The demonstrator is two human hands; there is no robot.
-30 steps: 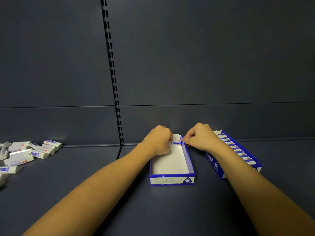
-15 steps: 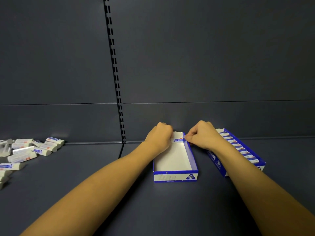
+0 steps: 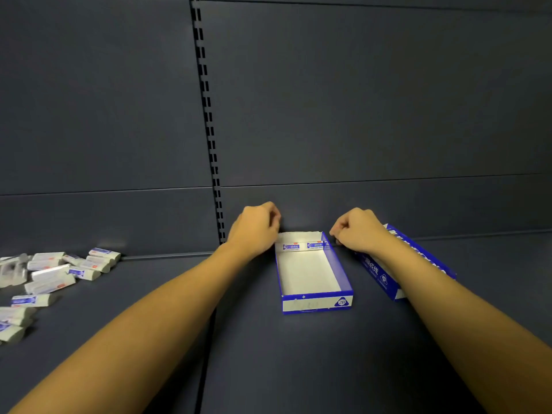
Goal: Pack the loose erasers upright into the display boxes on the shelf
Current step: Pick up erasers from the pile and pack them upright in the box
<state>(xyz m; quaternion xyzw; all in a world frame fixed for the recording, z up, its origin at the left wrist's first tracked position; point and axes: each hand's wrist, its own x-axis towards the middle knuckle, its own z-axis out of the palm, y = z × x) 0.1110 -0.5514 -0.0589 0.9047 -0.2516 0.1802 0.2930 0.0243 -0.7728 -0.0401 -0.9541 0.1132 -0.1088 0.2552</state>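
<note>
- A dark grey back panel (image 3: pixel 358 100) rises behind the shelf, made of wide sheets with a thin horizontal seam (image 3: pixel 388 180) low down.
- A vertical slotted strip (image 3: pixel 206 115) runs down the panel, left of centre, to the shelf's rear edge.

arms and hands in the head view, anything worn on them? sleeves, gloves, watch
Nothing worn shows. Both forearms are bare as far as the frame's lower edge, with no sleeve, watch or band. The left hand and right hand are bare too: no gloves, and no rings visible.
</note>
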